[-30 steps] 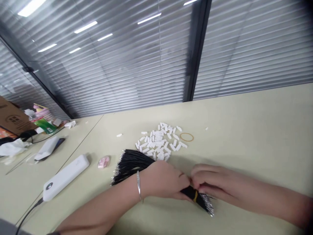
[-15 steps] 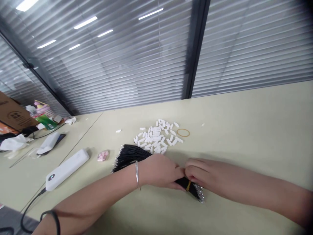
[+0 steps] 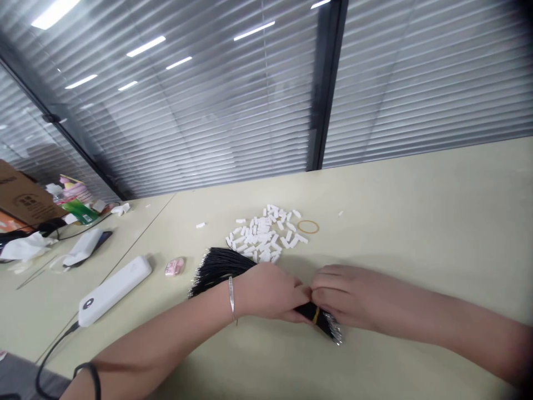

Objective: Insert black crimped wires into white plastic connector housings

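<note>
At 5 o'clock from mid-view, left hand (image 3: 270, 291) is wrapped closed around black wire bundle (image 3: 227, 264), thumb along the near side. Right hand (image 3: 339, 293) is at its 3 o'clock, fingers curled shut against the bundle next to yellow band (image 3: 316, 315); fingertips hidden, can't tell whether they have hold of wires or band. Hands touch or nearly touch.

Bundle lies slantwise over light tabletop (image 3: 400, 222): silver-tipped end pokes out at 4 o'clock from the grip, wider fanned end, also silver-tipped, at 10 o'clock. Silver bracelet (image 3: 231, 297) on left wrist.

Farther out, clock from the grip: loose pile of small white connector housings (image 3: 260, 236) at 11, near the fanned end; tan rubber band (image 3: 308, 226) at 12, just beside pile. Small pink item (image 3: 174, 266) between 9 and 10. White power bank (image 3: 114, 291) at 9, black cable (image 3: 71, 329) plugged in. Toward 10, near table's far-left edge: green-labeled bottle (image 3: 81, 211), cardboard box (image 3: 27, 194). Window blinds (image 3: 200, 100) behind, 11 to 1.
</note>
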The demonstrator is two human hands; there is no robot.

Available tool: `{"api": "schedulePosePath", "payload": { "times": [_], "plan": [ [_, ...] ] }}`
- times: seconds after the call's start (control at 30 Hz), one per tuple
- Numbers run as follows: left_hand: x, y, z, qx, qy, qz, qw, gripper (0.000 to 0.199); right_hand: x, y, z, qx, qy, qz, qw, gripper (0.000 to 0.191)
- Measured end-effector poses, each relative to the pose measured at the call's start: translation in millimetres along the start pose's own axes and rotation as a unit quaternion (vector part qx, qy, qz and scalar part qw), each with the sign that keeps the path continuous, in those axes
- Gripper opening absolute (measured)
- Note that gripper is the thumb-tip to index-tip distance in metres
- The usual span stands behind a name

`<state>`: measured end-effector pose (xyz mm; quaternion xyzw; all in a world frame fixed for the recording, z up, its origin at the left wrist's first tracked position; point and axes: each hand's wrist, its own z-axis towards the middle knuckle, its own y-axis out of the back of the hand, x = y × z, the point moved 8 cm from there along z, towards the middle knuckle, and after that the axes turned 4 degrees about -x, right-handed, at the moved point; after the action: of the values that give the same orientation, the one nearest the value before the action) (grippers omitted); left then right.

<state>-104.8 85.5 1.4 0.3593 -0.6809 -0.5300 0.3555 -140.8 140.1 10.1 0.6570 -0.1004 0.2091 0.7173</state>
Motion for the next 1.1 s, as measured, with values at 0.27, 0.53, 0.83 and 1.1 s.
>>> {"api": "schedulePosePath", "payload": {
  "times": [0.27,0.53,0.83,1.1],
  "plan": [
    [-1,-2.9,-2,-0.014,-0.008,-0.002,1.000,0.037,-2,10,-6,-0.023,-0.027,0.105,0.994,0.021],
    [4,-1.3,-7,-0.026,-0.016,-0.029,0.999,0.038,-13,3,-5,-0.035,-0.117,0.225,0.967,0.026],
    [9,17.6,-14,-0.058,-0.002,-0.040,0.998,0.038,-20,-1,-7,-0.027,-0.122,0.439,0.890,0.034],
    [31,35.2,-26,-0.114,0.075,0.001,0.991,0.039,-46,14,3,-0.140,-0.073,0.541,0.826,0.050]
  ]
}}
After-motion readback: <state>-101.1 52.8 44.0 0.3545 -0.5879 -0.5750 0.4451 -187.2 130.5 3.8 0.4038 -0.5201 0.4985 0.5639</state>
